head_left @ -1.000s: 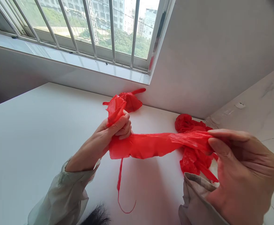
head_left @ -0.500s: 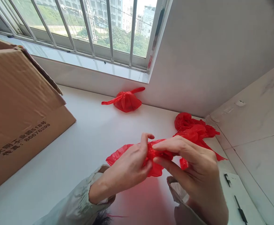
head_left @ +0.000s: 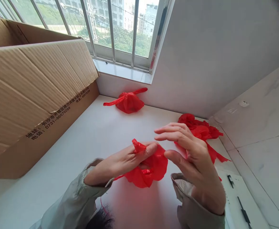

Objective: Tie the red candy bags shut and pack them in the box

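My left hand [head_left: 127, 160] grasps the crumpled red bag [head_left: 149, 168] with its fingers closed on the plastic, just above the counter [head_left: 82, 140]. My right hand [head_left: 191, 159] is beside the bag, fingers released and spread. Beyond them lies a tied bag [head_left: 129, 102]; a cardboard box [head_left: 29, 92] stands left.

left hand [head_left: 129, 159] palm down, fingers [head_left: 149, 149] pinched shut; right hand [head_left: 191, 156] just right, fingers spread open, both sleeved forearms near.

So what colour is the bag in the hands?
Red: the bag, held in the left hand, clearest in the head view.
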Available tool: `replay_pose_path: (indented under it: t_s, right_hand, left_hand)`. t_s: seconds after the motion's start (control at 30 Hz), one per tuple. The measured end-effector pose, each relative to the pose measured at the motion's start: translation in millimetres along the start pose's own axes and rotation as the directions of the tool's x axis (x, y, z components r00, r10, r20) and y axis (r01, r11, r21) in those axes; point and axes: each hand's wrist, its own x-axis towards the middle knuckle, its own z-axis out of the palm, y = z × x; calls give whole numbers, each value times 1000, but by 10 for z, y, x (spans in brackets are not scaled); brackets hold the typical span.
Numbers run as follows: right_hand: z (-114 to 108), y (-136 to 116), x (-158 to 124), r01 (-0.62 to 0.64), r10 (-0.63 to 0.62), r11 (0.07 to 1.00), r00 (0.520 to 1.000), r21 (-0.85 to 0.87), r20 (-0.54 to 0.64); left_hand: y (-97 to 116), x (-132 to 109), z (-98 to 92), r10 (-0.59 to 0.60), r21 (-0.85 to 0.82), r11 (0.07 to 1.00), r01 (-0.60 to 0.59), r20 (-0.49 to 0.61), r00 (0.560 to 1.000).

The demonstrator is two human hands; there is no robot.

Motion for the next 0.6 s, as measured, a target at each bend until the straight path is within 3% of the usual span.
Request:
replay_pose_path:
  t_s: [0.07, 0.13, 0.4, 0.5, 0.6]
  right_hand:
    - [-56, 89, -17, -97, 103, 992, 992, -85, 74]
    - [-58, 156, -28, -173, 175, 984, 973, -29, 150]
    - [48, 211, 23, -324, 302, 914, 945, 243, 123]
    - [74, 225, 49, -302, 336, 878, 941, 370, -30]
    - [130, 166, 51, -179, 250, 942, 938, 283, -239]
  left_hand:
    - [-49, -14, -18, -114, -111, 987, 115, 19, 993]
    - [-89, -22, -33, -171, -240, 954, 181, 62, 983]
    - [-91, 31, -1, -257, -527, 786, 324, 199, 946]
    - [-180, 98, -6, -221, -642, 701, 310, 217, 951]
    - [-321, 174, -34, -199, -741, 619, 259, 171, 965]
